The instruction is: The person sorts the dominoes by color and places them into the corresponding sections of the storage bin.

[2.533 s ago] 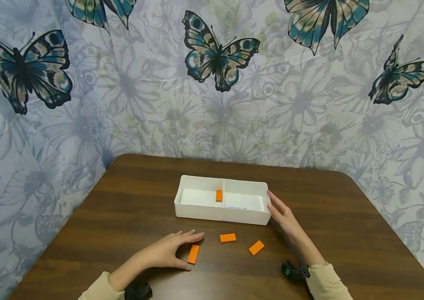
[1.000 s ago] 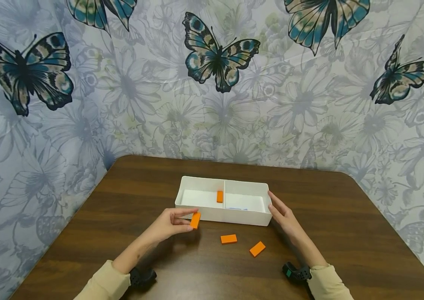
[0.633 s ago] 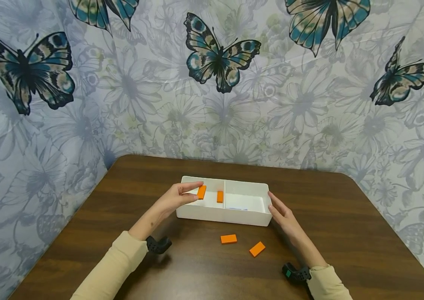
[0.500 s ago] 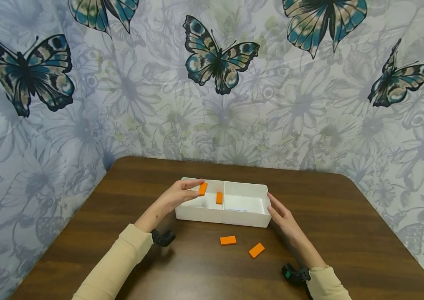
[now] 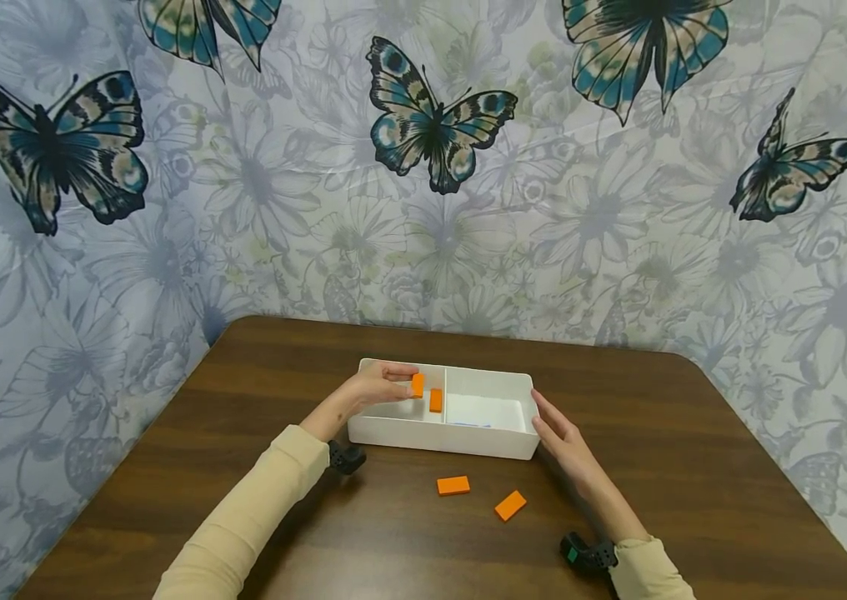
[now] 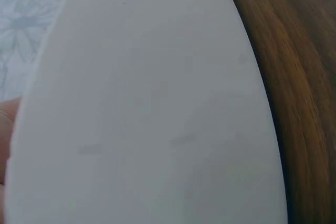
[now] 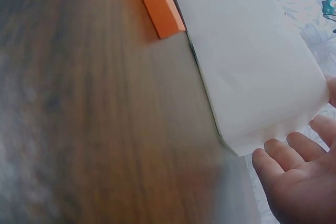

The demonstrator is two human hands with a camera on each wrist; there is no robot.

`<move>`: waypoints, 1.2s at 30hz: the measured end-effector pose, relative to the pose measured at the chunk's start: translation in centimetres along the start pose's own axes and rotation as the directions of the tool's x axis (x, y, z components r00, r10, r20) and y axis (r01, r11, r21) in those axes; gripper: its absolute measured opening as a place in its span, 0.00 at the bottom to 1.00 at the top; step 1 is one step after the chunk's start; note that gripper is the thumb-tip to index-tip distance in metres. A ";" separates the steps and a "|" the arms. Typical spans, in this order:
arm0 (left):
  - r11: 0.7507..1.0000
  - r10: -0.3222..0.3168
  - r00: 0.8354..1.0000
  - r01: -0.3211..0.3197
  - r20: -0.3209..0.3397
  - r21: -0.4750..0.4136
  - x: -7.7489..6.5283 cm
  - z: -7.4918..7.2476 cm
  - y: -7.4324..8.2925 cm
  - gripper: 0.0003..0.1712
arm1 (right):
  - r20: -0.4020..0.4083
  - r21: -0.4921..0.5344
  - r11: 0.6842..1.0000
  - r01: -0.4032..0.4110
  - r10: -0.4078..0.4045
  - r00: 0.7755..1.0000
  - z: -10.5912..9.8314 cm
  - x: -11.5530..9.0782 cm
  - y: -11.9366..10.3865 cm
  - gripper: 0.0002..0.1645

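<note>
In the head view my left hand (image 5: 371,390) reaches over the front wall of a white two-part box (image 5: 438,434). Between thumb and fingers it pinches a small orange block (image 5: 418,384), held upright inside the left compartment. A second orange block (image 5: 435,401) stands beside the divider, just right of the held one. My right hand (image 5: 568,442) rests its fairly straight fingers against the box's right end; the right wrist view shows those fingertips (image 7: 266,165) at the end wall. The left wrist view is mostly filled by the box's white wall (image 6: 152,87), hiding the held block.
Two more orange blocks, one nearer the middle (image 5: 453,485) and one farther right (image 5: 510,506), lie on the brown table (image 5: 243,375) in front of the box. A bluish mark (image 5: 472,426) shows in the right compartment. A butterfly-print cloth (image 5: 266,250) hangs behind.
My left hand has taken an orange block from the table, lifted it over the front wall and carried it rightward toward the divider. The right hand has stayed at the box's end.
</note>
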State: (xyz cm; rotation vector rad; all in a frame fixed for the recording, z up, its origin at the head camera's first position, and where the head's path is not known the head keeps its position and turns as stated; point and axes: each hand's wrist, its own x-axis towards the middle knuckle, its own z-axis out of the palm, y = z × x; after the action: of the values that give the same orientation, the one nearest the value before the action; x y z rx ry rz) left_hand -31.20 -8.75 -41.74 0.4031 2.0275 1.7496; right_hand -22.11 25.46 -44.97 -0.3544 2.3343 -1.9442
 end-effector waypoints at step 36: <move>0.981 -0.195 0.973 0.192 -0.121 -0.032 -0.8 1.7 1.2 0.22 | 0.000 -0.019 1.000 -0.009 0.009 1.000 0.0 0.1 0.4 0.33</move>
State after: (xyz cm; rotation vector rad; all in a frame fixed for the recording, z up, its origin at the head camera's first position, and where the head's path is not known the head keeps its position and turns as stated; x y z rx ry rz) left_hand -29.68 -7.47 -40.60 0.0878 2.0550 1.7105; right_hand -22.30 25.53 -45.33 -0.3454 2.3521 -1.9189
